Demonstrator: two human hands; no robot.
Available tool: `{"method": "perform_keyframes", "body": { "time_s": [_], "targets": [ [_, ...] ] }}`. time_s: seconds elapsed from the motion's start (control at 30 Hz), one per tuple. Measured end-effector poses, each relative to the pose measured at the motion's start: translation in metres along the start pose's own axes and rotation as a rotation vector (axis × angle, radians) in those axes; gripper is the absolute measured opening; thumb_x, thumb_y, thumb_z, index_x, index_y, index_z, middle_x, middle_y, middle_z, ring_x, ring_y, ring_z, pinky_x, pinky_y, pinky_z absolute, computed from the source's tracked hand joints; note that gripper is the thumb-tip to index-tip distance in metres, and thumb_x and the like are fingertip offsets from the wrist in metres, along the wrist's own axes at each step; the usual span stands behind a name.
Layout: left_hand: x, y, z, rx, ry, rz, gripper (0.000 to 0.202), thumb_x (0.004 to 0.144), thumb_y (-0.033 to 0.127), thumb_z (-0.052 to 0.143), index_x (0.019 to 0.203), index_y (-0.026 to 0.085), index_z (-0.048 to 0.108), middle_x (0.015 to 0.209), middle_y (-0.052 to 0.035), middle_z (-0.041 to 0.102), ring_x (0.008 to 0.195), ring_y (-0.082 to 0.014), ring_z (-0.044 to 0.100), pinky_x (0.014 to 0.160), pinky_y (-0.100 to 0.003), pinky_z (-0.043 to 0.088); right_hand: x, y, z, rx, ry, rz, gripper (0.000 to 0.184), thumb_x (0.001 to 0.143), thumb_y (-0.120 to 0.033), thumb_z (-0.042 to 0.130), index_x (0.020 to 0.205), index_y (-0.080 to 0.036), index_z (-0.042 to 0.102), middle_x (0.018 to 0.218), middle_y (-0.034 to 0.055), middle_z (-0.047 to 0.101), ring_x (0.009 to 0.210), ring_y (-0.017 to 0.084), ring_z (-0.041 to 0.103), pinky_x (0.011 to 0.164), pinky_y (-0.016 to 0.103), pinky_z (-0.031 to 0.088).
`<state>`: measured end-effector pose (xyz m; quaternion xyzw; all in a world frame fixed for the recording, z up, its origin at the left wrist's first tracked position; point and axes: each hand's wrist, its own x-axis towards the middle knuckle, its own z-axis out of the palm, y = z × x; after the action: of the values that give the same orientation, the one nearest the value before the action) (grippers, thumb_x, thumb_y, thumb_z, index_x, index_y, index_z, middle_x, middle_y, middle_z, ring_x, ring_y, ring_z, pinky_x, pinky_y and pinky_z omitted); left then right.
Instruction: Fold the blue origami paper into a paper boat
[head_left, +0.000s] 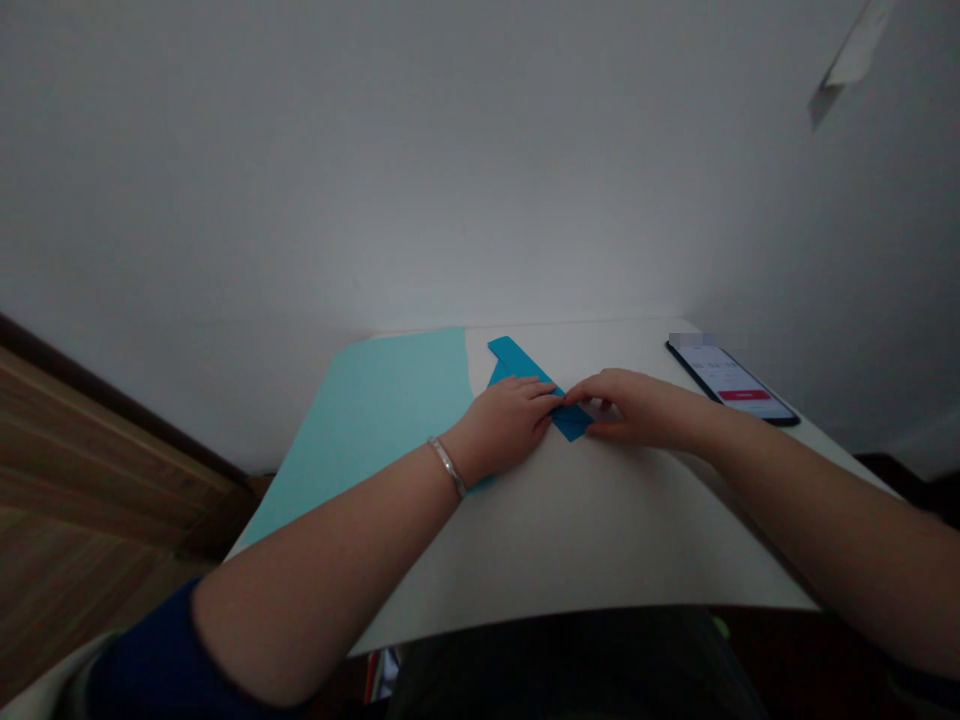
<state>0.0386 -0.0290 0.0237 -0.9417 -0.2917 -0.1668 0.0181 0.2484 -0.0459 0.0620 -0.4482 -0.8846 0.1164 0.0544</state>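
A folded sheet of blue paper (525,363) lies slantwise on the white table, with a long doubled strip and a flap showing on its left side. My left hand (512,420), a silver bangle at its wrist, rests over the paper's middle with its fingers laid out flat and pressing down; part of the paper is hidden beneath it. At the paper's near right end, my right hand (619,405) has its thumb and bent fingers on the edge, pinching it. The fingertips of both hands almost meet.
A light teal sheet (375,400) covers the table's left part. On the right a phone (735,380) lies with its screen lit. Behind the white table (570,550) rises a grey wall (480,180). Wooden furniture (90,480) stands at the left.
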Motion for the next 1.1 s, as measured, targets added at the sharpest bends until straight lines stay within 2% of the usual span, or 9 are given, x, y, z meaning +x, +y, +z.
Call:
{"method": "perform_keyframes", "body": {
  "time_s": [0.2,0.4,0.6,0.8,1.1],
  "targets": [
    [0.000,-0.002,0.000,-0.050,0.003,-0.012,0.035,0.088,0.019,0.049,0.122,0.016,0.060,0.127,-0.0112,0.059,0.117,-0.0242,0.054,0.102,-0.043,0.043,0.003,0.008,0.012,0.015,0.110,-0.088,0.039,0.069,-0.027,0.069,0.106,-0.017,0.067,0.106,0.0109,0.068,0.101,0.026,0.058,0.092,0.039,0.042],
    [-0.001,-0.002,0.000,-0.103,0.006,-0.028,0.034,0.086,0.017,0.050,0.119,0.017,0.061,0.126,-0.0101,0.060,0.117,-0.0227,0.054,0.104,-0.042,0.041,0.004,0.006,0.024,0.126,0.192,0.008,0.032,0.070,-0.025,0.066,0.101,-0.017,0.065,0.105,0.0108,0.063,0.081,0.019,0.059,0.072,0.032,0.047],
    [0.000,-0.002,0.000,-0.131,0.018,-0.025,0.033,0.088,0.021,0.051,0.120,0.018,0.060,0.125,-0.0100,0.060,0.116,-0.0227,0.054,0.104,-0.043,0.041,0.004,0.000,0.029,0.034,0.277,-0.012,0.022,0.077,-0.025,0.059,0.097,-0.016,0.063,0.095,0.0099,0.063,0.080,0.020,0.057,0.072,0.031,0.044],
    [0.000,-0.002,-0.002,-0.105,0.013,-0.024,0.030,0.089,0.025,0.054,0.117,0.018,0.062,0.122,-0.0103,0.061,0.112,-0.0218,0.056,0.100,-0.041,0.043,0.002,-0.006,0.021,-0.033,0.233,-0.062,0.020,0.080,-0.027,0.055,0.095,-0.015,0.062,0.094,0.0107,0.063,0.087,0.022,0.056,0.080,0.034,0.043],
    [0.001,0.000,-0.007,-0.062,-0.026,0.001,0.025,0.092,0.030,0.053,0.110,0.019,0.065,0.110,-0.0061,0.067,0.103,-0.0207,0.061,0.091,-0.034,0.048,0.001,-0.009,0.020,0.032,0.197,-0.042,0.016,0.079,-0.028,0.057,0.091,-0.018,0.062,0.087,0.0057,0.061,0.071,0.015,0.054,0.064,0.027,0.039]
  ]
}}
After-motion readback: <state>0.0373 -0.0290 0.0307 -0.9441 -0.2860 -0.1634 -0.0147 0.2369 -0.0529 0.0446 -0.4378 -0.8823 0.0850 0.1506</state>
